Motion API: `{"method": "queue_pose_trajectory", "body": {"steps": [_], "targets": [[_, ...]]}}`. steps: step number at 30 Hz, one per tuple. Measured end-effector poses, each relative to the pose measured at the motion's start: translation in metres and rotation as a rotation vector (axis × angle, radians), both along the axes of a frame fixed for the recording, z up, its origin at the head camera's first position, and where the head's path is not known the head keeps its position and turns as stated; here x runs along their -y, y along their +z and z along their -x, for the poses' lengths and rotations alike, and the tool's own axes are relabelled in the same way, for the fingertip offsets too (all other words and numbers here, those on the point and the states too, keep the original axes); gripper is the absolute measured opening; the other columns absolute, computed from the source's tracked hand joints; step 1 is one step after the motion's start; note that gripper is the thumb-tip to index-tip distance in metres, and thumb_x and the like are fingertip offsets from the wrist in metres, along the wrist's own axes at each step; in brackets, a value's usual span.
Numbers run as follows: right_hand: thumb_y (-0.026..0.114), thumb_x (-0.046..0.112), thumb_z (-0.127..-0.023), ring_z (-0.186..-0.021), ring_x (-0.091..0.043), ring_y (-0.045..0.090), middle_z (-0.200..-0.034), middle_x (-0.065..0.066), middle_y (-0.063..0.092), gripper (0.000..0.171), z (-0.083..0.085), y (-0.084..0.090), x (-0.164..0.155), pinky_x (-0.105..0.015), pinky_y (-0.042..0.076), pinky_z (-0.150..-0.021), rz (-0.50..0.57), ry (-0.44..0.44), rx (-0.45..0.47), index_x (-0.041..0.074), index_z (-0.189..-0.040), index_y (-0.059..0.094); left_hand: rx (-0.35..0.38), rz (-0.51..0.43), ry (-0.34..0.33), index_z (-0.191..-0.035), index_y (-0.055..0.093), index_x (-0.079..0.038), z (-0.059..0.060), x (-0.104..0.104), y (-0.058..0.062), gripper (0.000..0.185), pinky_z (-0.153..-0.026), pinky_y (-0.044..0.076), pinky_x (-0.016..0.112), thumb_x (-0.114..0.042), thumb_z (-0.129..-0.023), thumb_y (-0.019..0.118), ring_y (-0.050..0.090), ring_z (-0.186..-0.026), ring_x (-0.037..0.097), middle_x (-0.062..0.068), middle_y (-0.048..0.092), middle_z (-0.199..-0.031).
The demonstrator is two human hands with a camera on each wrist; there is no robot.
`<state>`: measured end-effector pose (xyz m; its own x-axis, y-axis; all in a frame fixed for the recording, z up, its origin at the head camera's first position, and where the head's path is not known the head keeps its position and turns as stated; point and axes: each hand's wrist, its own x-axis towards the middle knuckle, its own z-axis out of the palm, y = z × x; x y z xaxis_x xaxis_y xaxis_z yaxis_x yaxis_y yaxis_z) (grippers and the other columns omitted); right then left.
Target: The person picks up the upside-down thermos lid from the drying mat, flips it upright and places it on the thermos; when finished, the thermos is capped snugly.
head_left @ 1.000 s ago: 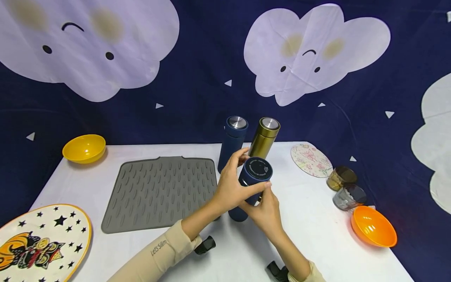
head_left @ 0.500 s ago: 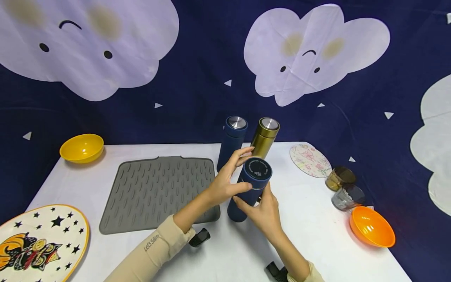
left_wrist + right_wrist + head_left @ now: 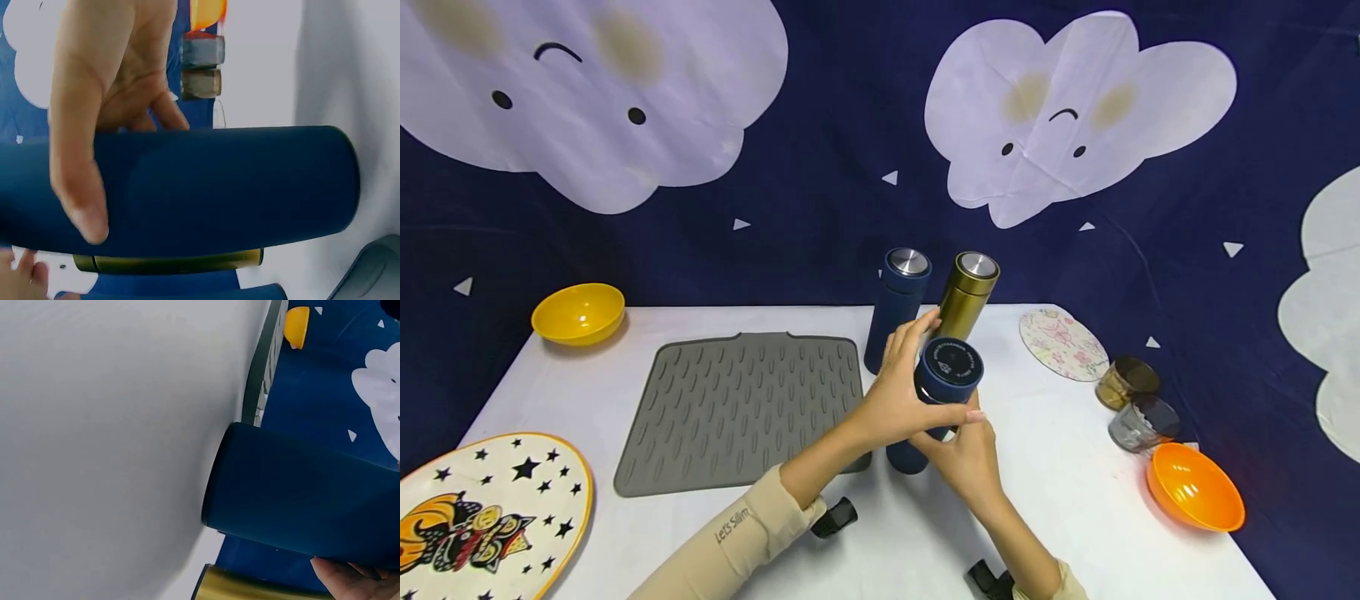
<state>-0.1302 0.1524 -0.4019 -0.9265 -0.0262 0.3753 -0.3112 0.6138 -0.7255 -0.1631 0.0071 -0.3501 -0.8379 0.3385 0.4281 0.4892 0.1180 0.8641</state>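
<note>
Both hands are around a blue thermos flask [image 3: 906,457], whose round black upper end carries printed text. My left hand [image 3: 895,404] grips it near the top, fingers behind and thumb across the front. Lower down, my right hand [image 3: 962,458] holds the body, its thumb in front. In the left wrist view the flask [image 3: 231,187] spans the picture, with the right hand [image 3: 119,81] over it. The right wrist view shows its lower end [image 3: 281,487] close to the white tablecloth. Behind the hands stand another blue flask [image 3: 895,308] and a gold flask [image 3: 964,300], both with silver tops.
A grey ribbed mat [image 3: 745,417] lies left of the hands. Further left are a yellow bowl [image 3: 578,315] and a star-patterned plate [image 3: 568,467]. To the right are a floral round mat [image 3: 1063,343], a brown glass [image 3: 1126,382], a grey glass [image 3: 1144,422] and an orange bowl [image 3: 1195,487].
The printed mark on the flask's upper end has turned clockwise, from the right to the lower left. The left thumb drew back, then reached across the front again. The right hand stays on the body.
</note>
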Motion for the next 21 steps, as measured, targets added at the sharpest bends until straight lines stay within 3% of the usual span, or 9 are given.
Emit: {"method": "queue_pose_trajectory", "body": {"steps": [3, 4, 6, 9, 12, 15, 17, 19, 21], "targets": [[0.088, 0.020, -0.072, -0.099, -0.033, 0.069, -0.113, -0.017, 0.068, 0.079, 0.0001, 0.0001, 0.0002, -0.048, 0.058, -0.079, 0.001, 0.005, -0.006, 0.006, -0.136, 0.042, -0.037, 0.025, 0.133, -0.148, 0.039, -0.017, -0.0011, -0.0013, 0.0015, 0.098, -0.107, 0.037, 0.049, -0.035, -0.067, 0.091, 0.040, -0.127, 0.018, 0.002, 0.051, -0.135], [0.087, 0.020, -0.072, -0.101, -0.033, 0.069, -0.115, -0.018, 0.067, 0.078, 0.0000, 0.0002, 0.0001, -0.048, 0.058, -0.080, 0.003, 0.006, -0.007, 0.006, -0.135, 0.043, -0.045, 0.008, 0.133, -0.145, 0.042, -0.016, -0.0009, -0.0004, 0.0016, 0.091, -0.107, 0.038, 0.048, -0.033, -0.069, 0.089, 0.044, -0.126, 0.017, 0.002, 0.054, -0.132], [0.087, 0.021, -0.073, -0.105, -0.033, 0.068, -0.119, -0.017, 0.066, 0.079, 0.0001, 0.0001, -0.0004, -0.049, 0.058, -0.083, 0.018, 0.007, 0.004, 0.010, -0.136, 0.042, -0.048, -0.052, 0.054, -0.143, 0.042, -0.013, 0.0000, 0.0023, 0.0019, 0.081, -0.112, 0.033, 0.051, -0.025, -0.074, 0.083, 0.045, -0.131, 0.018, 0.004, 0.055, -0.136], [0.087, 0.022, -0.072, -0.105, -0.031, 0.068, -0.120, -0.015, 0.066, 0.081, 0.0001, 0.0001, -0.0015, -0.050, 0.057, -0.085, 0.027, 0.001, 0.014, 0.012, -0.138, 0.041, -0.014, -0.087, -0.054, -0.151, 0.033, -0.015, 0.0001, 0.0051, 0.0019, 0.086, -0.118, 0.019, 0.059, -0.021, -0.076, 0.076, 0.029, -0.147, 0.020, 0.003, 0.037, -0.156], [0.088, 0.020, -0.072, -0.100, -0.031, 0.069, -0.113, -0.015, 0.068, 0.082, -0.0002, -0.0004, -0.0025, -0.050, 0.057, -0.081, 0.014, -0.001, 0.007, 0.009, -0.139, 0.041, -0.008, -0.027, 0.002, -0.153, 0.030, -0.017, -0.0012, 0.0025, 0.0018, 0.093, -0.118, 0.024, 0.057, -0.030, -0.076, 0.081, 0.027, -0.146, 0.020, 0.002, 0.032, -0.155], [0.088, 0.019, -0.072, -0.100, -0.033, 0.068, -0.114, -0.017, 0.068, 0.081, -0.0003, -0.0009, -0.0024, -0.051, 0.058, -0.079, 0.003, 0.008, -0.008, 0.007, -0.137, 0.041, -0.010, -0.013, 0.060, -0.147, 0.037, -0.013, -0.0011, 0.0002, 0.0020, 0.093, -0.112, 0.038, 0.046, -0.029, -0.071, 0.088, 0.044, -0.129, 0.018, 0.004, 0.047, -0.138], [0.088, 0.019, -0.072, -0.104, -0.034, 0.067, -0.120, -0.018, 0.065, 0.083, -0.0002, -0.0009, -0.0017, -0.051, 0.057, -0.082, 0.013, 0.019, -0.010, 0.010, -0.139, 0.040, 0.000, -0.068, -0.016, -0.143, 0.041, -0.008, 0.0010, 0.0025, 0.0015, 0.080, -0.109, 0.042, 0.040, -0.021, -0.075, 0.082, 0.051, -0.121, 0.019, 0.008, 0.054, -0.129], [0.087, 0.022, -0.073, -0.108, -0.034, 0.066, -0.124, -0.017, 0.064, 0.082, -0.0007, -0.0011, -0.0014, -0.051, 0.057, -0.084, 0.024, 0.016, -0.002, 0.012, -0.139, 0.040, 0.017, -0.118, -0.134, -0.144, 0.038, -0.006, 0.0031, 0.0057, 0.0008, 0.075, -0.113, 0.037, 0.042, -0.016, -0.078, 0.073, 0.050, -0.128, 0.022, 0.009, 0.052, -0.137], [0.087, 0.022, -0.073, -0.107, -0.032, 0.067, -0.123, -0.016, 0.065, 0.083, -0.0009, -0.0007, -0.0011, -0.050, 0.057, -0.085, 0.027, 0.007, 0.010, 0.012, -0.140, 0.040, 0.049, -0.128, -0.177, -0.148, 0.034, -0.011, 0.0027, 0.0063, 0.0006, 0.080, -0.117, 0.030, 0.047, -0.017, -0.078, 0.071, 0.043, -0.136, 0.021, 0.007, 0.045, -0.147]]}}
